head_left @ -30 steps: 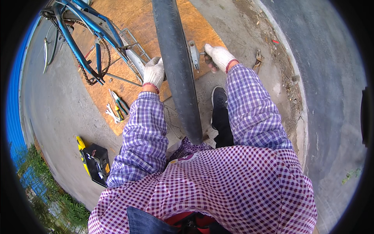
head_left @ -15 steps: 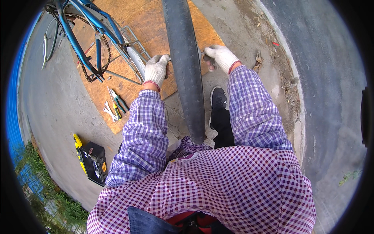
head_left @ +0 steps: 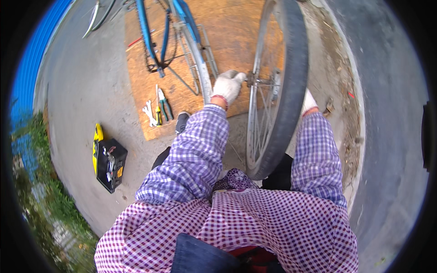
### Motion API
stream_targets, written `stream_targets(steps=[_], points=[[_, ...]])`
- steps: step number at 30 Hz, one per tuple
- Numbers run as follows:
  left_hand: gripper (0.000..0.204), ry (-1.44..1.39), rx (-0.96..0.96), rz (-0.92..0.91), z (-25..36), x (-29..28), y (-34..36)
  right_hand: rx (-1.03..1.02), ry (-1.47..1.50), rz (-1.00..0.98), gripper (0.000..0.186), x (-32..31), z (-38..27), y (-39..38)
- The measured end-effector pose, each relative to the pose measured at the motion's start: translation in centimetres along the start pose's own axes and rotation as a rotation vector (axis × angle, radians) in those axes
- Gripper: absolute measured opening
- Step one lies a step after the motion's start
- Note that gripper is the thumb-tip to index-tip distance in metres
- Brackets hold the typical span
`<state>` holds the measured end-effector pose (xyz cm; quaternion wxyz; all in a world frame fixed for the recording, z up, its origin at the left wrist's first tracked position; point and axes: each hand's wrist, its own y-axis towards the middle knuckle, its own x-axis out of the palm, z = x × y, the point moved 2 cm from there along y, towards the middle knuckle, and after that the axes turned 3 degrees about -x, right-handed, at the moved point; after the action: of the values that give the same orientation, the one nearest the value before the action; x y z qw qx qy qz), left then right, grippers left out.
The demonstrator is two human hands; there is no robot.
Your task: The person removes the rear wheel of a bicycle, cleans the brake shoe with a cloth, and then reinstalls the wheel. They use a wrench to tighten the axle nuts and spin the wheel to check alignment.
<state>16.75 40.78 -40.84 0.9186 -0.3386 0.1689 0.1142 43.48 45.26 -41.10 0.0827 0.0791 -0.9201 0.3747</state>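
A bicycle wheel (head_left: 297,68) with a black tyre and metal spokes stands upright before me, tilted so that its left face shows. My left hand (head_left: 227,86), in a white knitted glove, is closed on the axle end at the left of the hub (head_left: 264,82). Behind the tyre, on the other side, is my right hand (head_left: 308,100); only the glove's wrist part shows and its fingers are hidden. Left of the wheel lies a blue bicycle frame (head_left: 150,41) with a chain, a mudguard (head_left: 200,63) and a wire rack (head_left: 208,52).
A wooden board (head_left: 227,27) lies under the frame. On its near left corner are wrenches (head_left: 149,113), a yellow-handled screwdriver (head_left: 158,114) and green-handled pliers (head_left: 165,104). A black toolbox (head_left: 109,166) with a yellow lid stands further left. A kerb (head_left: 353,91) runs along the right.
The wheel and both hands have shifted right in the view, and the wheel has turned to show its spokes. My right hand has gone behind the tyre. The whole view has swung.
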Motion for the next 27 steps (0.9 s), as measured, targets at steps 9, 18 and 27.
stream_targets(steps=[9,18,27], points=[[0.038,0.003,0.021,-0.104,-1.2,-8.9,-1.5,0.024,-0.149,-0.01,0.046,8.1,1.4,-3.8],[0.043,0.088,0.012,-0.105,-1.9,-13.3,-3.0,0.041,-0.182,-0.011,0.047,11.6,1.6,-4.3],[0.046,0.077,0.023,-0.086,-2.5,-14.4,-3.4,0.039,-0.193,-0.015,0.047,12.7,2.0,-4.2]])
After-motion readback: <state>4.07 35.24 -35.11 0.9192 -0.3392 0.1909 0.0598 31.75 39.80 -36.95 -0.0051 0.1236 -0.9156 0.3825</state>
